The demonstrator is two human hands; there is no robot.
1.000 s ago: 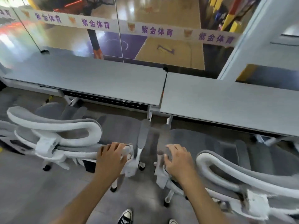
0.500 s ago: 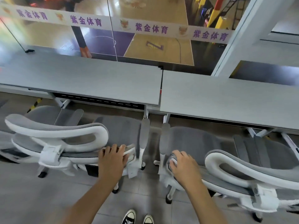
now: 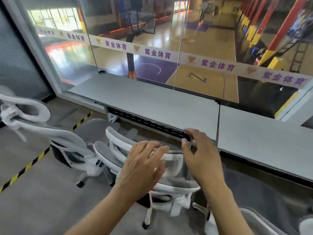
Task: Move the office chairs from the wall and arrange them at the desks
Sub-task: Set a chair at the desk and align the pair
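A grey mesh office chair with a white frame (image 3: 118, 146) stands in front of the left grey desk (image 3: 152, 102). Its blurred white headrest (image 3: 174, 158) lies under my hands. My left hand (image 3: 144, 167) rests on the headrest's rim with its fingers stretched forward. Just to the right, my right hand (image 3: 199, 155) is over the same chair back, with loosely bent fingers near the desk's front edge and nothing clearly held. A second chair (image 3: 67, 138) stands at the left. Part of a third chair (image 3: 254, 197) shows at the lower right, by the right desk (image 3: 262, 141).
A glass wall (image 3: 152, 39) with a white lettered band runs behind the desks, with a sports hall beyond it. Yellow-black tape (image 3: 30, 165) crosses the grey floor at the left. A white pillar (image 3: 296, 106) stands at the right. A dark blind (image 3: 17, 65) covers the left wall.
My view has swung to the left. Both hands have left the armrests of the two chairs and come together over one chair's headrest.
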